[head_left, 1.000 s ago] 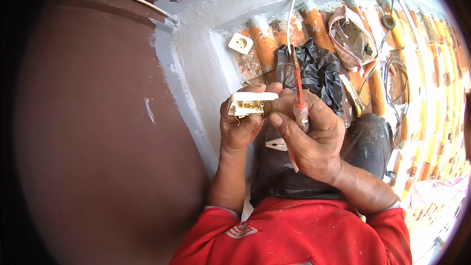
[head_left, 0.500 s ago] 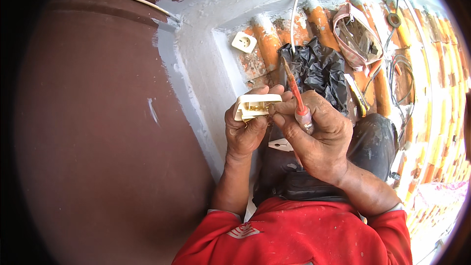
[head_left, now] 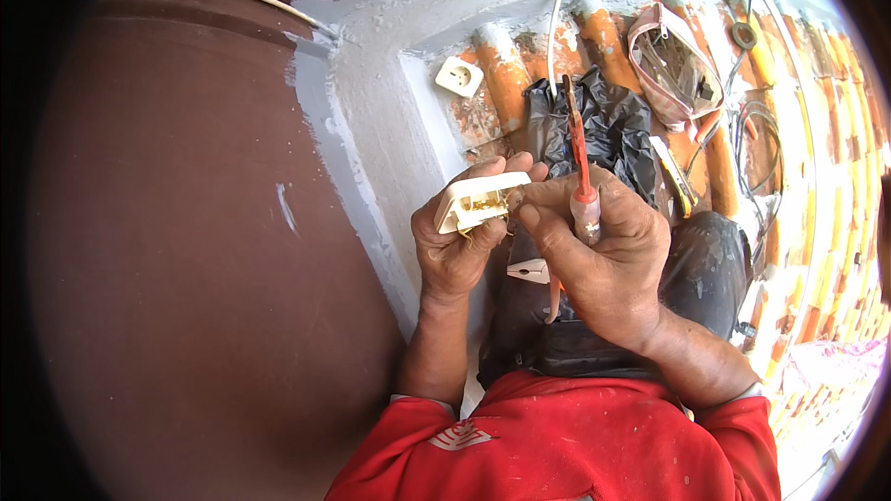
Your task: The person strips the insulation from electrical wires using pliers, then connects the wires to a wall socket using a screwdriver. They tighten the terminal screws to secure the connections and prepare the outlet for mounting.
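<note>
My left hand (head_left: 445, 255) grips a white electrical socket body (head_left: 453, 208), tilted so that brass contacts show in its open side. Thin copper-coloured strands poke out beneath it, near my left thumb. My right hand (head_left: 613, 255) holds a screwdriver (head_left: 579, 144) with a red shaft and a clear handle, its tip pointing away from me. The right thumb and forefinger are closed at the right end of the socket body; whatever lies between them is too small to make out. Pliers (head_left: 531, 270) with pale jaws lie on my lap, partly hidden by the right hand.
A white socket cover (head_left: 459, 77) lies on the orange roof tiles (head_left: 506, 74) beyond my hands. Crumpled black plastic (head_left: 613, 130), a zipped pouch (head_left: 673, 60), a utility knife (head_left: 676, 178) and dark cable (head_left: 775, 153) lie to the right. A brown wall (head_left: 204, 250) rises on the left.
The screwdriver has swung more upright, its tip shifting right. My left hand has moved slightly left and tilted the socket body. The right fingers have drawn a little to the right.
</note>
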{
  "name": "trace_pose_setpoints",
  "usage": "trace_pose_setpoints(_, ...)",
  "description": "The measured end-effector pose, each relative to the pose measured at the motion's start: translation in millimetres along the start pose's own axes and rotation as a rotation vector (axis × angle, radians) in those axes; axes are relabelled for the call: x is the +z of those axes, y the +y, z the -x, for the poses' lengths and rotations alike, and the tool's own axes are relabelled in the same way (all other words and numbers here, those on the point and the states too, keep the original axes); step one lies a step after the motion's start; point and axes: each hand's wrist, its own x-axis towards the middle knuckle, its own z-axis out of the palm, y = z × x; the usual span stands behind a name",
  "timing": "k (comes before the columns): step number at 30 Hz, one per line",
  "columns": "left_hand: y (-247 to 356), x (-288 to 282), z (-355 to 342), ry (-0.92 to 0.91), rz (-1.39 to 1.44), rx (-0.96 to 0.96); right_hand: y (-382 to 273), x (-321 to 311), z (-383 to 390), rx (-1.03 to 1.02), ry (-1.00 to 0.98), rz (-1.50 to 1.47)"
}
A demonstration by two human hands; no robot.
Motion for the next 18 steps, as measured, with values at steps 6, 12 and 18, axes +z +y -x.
trace_pose_setpoints(6,6.7,9.9,-4.0,0.067,-0.192,-0.022,14.4,-3.3,-0.5,-0.122,0.023,0.114)
trace_pose_setpoints(12,22.3,18.3,-8.1,0.075,-0.362,-0.054,12.2,-9.0,-1.9,-0.18,-0.009,0.272)
trace_pose_setpoints(18,24.9,15.4,-8.4,0.01,-0.494,-0.038,9.7,-11.7,-9.6,-0.146,-0.01,0.249)
